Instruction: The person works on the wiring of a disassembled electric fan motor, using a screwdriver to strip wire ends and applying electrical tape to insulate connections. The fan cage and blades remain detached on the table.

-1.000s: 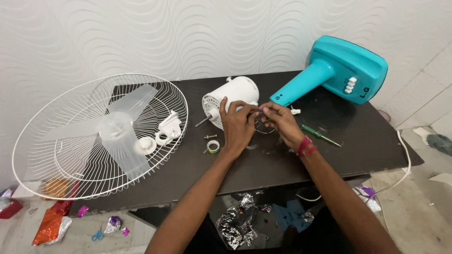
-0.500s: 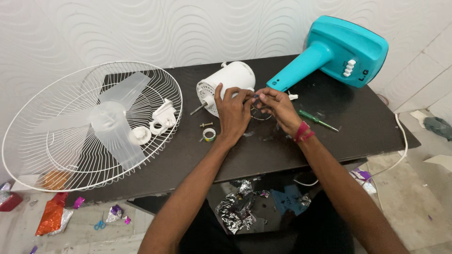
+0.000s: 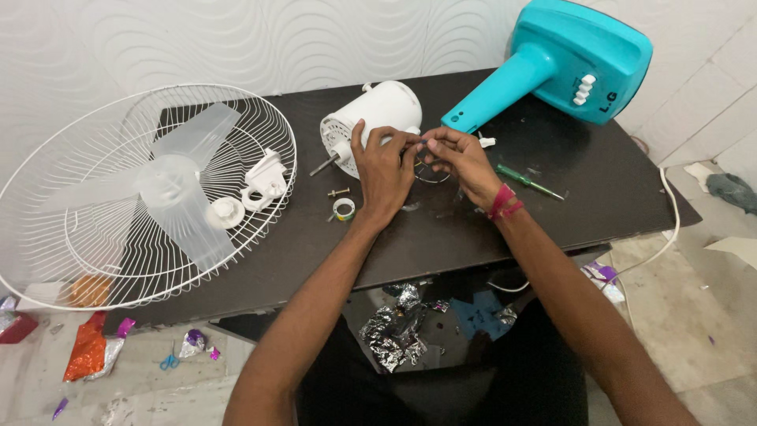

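My left hand [image 3: 384, 167] and my right hand [image 3: 461, 159] meet over the dark table [image 3: 441, 229], fingertips pinched together on thin wires [image 3: 430, 170] that run from the white fan motor housing [image 3: 377, 117]. The motor lies on its side just beyond my hands, its metal shaft pointing left. The wires loop down between my palms; what the fingertips pinch exactly is too small to tell. A red thread band circles my right wrist.
A white wire fan guard [image 3: 134, 197] holds a translucent blade [image 3: 177, 197] and white plastic parts [image 3: 264, 180] at left. A teal fan base [image 3: 564, 67] lies at the back right. A green screwdriver [image 3: 530, 182], tape roll [image 3: 344, 209] and bolt [image 3: 339, 192] lie nearby. Foil scraps litter the floor.
Both hands stay pinched on the wires by the motor with only small finger shifts. The camera view has moved slightly closer and lower.
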